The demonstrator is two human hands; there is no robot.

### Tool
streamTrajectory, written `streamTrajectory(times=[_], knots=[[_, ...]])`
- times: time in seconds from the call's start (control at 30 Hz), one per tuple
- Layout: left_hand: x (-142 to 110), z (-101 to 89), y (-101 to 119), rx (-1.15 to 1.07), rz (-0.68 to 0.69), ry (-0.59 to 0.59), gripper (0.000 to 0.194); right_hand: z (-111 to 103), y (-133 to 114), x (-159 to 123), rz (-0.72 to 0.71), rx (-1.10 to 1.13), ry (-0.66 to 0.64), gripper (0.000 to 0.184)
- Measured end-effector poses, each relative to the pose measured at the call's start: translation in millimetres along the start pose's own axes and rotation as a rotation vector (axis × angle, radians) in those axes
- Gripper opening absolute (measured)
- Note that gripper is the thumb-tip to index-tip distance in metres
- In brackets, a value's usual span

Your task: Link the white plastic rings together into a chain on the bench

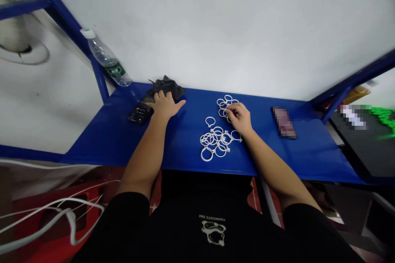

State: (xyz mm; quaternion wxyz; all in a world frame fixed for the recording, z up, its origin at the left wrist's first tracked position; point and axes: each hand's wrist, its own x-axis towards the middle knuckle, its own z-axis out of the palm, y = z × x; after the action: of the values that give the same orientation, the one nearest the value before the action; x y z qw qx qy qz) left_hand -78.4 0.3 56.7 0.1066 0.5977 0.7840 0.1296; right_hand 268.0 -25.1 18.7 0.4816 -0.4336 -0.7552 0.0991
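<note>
My left hand (166, 104) is stretched out with its fingers spread. It lies over the edge of a crumpled black plastic bag (173, 88) and a flat black device with white markings (139, 114). Fingers and thumb of my right hand (240, 118) are pinched together at a small group of white rings (227, 99), apparently on one of them; the fingers partly hide it. Nearer me lies a larger, overlapping pile of white rings (206, 154), each with a small eyelet. A single white ring (210, 122) rests just beyond that pile.
The blue tabletop (185, 148) meets a white wall. A clear bottle with a green label (114, 68) leans at the back left, by a blue frame post. A blurred phone-shaped object (284, 122) lies right. White cables (70, 213) and a red stool (27, 201) are lower left.
</note>
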Motion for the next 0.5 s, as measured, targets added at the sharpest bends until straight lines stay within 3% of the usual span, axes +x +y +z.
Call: streamTrajectory(times=[0.3,0.5], knots=[[6,-6.1,-21,-0.077,-0.129,-0.047,0.113,1,0,1,0.003,-0.018,-0.009,0.011],[1,-15.8,-21,-0.008,-0.173,-0.16,0.125,1,1,1,-0.019,-0.019,-0.007,0.01]])
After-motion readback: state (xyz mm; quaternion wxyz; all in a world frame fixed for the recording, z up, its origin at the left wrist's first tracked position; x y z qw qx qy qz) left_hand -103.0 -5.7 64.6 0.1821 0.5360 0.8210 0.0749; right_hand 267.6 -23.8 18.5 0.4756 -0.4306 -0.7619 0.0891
